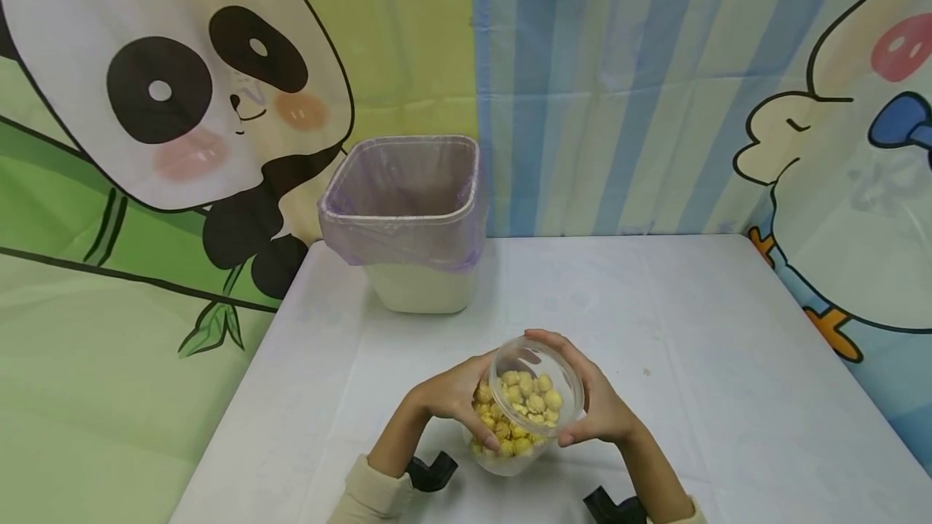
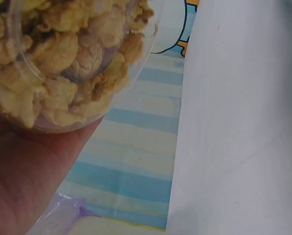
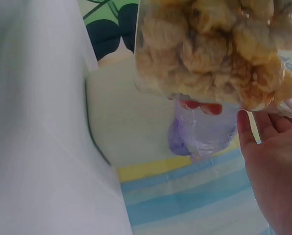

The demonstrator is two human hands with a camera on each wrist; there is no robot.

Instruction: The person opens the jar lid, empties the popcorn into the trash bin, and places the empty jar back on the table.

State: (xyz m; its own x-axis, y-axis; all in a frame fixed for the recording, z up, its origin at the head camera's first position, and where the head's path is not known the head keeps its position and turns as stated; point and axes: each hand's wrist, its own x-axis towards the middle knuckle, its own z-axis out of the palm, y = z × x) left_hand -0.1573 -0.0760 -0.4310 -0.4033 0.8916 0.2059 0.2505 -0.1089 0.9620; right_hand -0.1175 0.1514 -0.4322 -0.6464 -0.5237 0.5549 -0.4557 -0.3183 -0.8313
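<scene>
A clear round plastic jar [image 1: 502, 459] of yellow popcorn [image 1: 535, 403] is between my two hands, above the near part of the white table. My left hand [image 1: 462, 395] grips the jar's side, with its thumb across the front. At the upper right, my right hand [image 1: 593, 395] holds the round clear rim [image 1: 580, 399] between thumb and fingers. Whether that rim is a separate lid or the jar's own mouth, I cannot tell. The left wrist view shows the popcorn [image 2: 58, 54] close up above the left palm [image 2: 28, 171]. Right fingers [image 3: 246, 127] touch the jar's end in the right wrist view.
A white bin [image 1: 422, 289] with a purple liner [image 1: 408, 241] stands at the table's back left. Behind the white table [image 1: 677, 346] hang a striped curtain [image 1: 619, 87] and a panda print [image 1: 240, 103]. Black straps [image 1: 432, 471] sit at both wrists.
</scene>
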